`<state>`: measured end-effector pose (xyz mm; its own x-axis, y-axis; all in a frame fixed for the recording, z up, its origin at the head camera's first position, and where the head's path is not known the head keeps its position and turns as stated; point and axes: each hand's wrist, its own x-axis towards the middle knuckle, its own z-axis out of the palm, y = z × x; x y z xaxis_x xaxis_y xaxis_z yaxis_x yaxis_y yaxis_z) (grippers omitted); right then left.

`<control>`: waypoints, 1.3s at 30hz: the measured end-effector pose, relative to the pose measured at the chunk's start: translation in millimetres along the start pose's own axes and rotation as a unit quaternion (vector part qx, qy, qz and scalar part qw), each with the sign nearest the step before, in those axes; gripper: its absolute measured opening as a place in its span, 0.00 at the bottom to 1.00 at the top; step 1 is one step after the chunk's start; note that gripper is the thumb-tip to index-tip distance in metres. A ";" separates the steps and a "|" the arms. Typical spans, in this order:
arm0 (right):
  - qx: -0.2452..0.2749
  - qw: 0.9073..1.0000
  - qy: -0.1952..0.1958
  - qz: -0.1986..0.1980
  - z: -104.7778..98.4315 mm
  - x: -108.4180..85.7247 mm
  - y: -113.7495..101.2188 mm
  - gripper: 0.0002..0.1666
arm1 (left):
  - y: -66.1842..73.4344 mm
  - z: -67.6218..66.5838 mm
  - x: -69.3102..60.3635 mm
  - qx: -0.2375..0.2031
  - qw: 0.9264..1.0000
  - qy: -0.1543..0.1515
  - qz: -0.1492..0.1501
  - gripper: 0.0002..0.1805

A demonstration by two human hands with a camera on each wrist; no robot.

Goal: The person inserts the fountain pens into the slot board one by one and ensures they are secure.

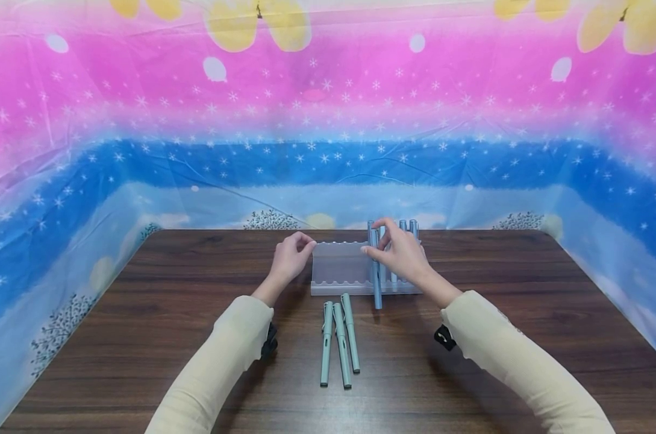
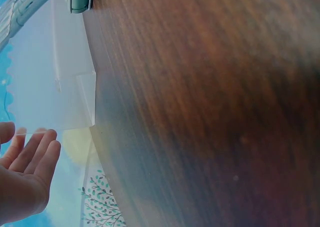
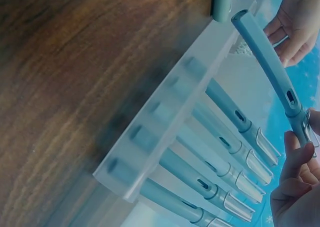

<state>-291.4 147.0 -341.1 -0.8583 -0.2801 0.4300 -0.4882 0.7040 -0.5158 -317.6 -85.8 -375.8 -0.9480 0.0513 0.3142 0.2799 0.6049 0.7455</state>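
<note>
A clear pen rack [image 1: 340, 264] with scalloped ledges stands on the table. At its upper left corner my left hand [image 1: 291, 258] pinches the edge between thumb and fingers; the left wrist view shows that hand [image 2: 30, 174] beside the clear panel [image 2: 35, 82]. My right hand [image 1: 400, 250] grips a blue fountain pen [image 3: 267, 59] by its capped end. This pen slants in front of the rack, its lower end hanging free. Several blue pens [image 3: 187, 174] stand side by side in the rack's right part, clips upward, partly hidden by my right hand in the head view.
Three green pens [image 1: 343, 343] lie on the dark wooden table [image 1: 197, 271] in front of the rack, between my forearms. A patterned pink and blue cloth [image 1: 317, 163] hangs behind the table and along its sides.
</note>
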 end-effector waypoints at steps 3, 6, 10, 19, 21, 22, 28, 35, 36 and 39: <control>-0.001 1.000 0.009 -0.004 -0.7 2.4 0.3 0.26 | -0.7 0.3 0.0 0.002 1.000 0.000 0.004 0.09; -0.005 1.000 0.021 -0.009 -1.1 4.9 0.1 0.26 | -1.1 0.5 0.2 -0.001 1.000 0.001 0.005 0.09; -0.009 0.999 0.030 -0.008 -1.6 7.8 -1.4 0.27 | -0.7 0.4 0.1 -0.005 1.000 -0.001 0.002 0.09; -0.009 0.998 0.053 -0.011 -2.9 14.7 -6.0 0.27 | -0.1 -0.4 -0.2 -0.003 1.000 -0.002 0.001 0.08; -0.010 0.998 0.060 -0.014 -2.8 16.0 -6.4 0.27 | -0.4 -0.2 0.0 -0.004 1.000 -0.002 0.001 0.08; -0.009 0.998 0.063 -0.014 -2.6 16.5 -6.5 0.27 | -0.4 -0.2 0.1 -0.003 1.000 -0.001 0.001 0.08; -0.008 0.996 0.085 -0.014 -1.5 19.5 -5.1 0.25 | -1.0 0.4 1.1 -0.004 1.000 0.000 0.000 0.07; -0.023 0.992 0.117 -0.036 3.1 23.3 -4.0 0.25 | -1.0 0.1 1.1 -0.001 1.000 -0.002 0.000 0.09; -0.023 0.992 0.122 -0.040 4.2 23.7 -3.8 0.25 | -0.8 -0.1 0.7 -0.002 1.000 -0.002 0.000 0.09; -0.028 0.990 0.131 -0.048 7.7 24.3 -3.5 0.25 | -1.0 -0.2 0.6 -0.004 1.000 -0.003 -0.001 0.09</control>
<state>-311.8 132.8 -334.6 -0.7339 -0.1745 0.6565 -0.5505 0.7190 -0.4243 -318.4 -86.5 -376.2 -0.9493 0.0551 0.3095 0.2796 0.5981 0.7511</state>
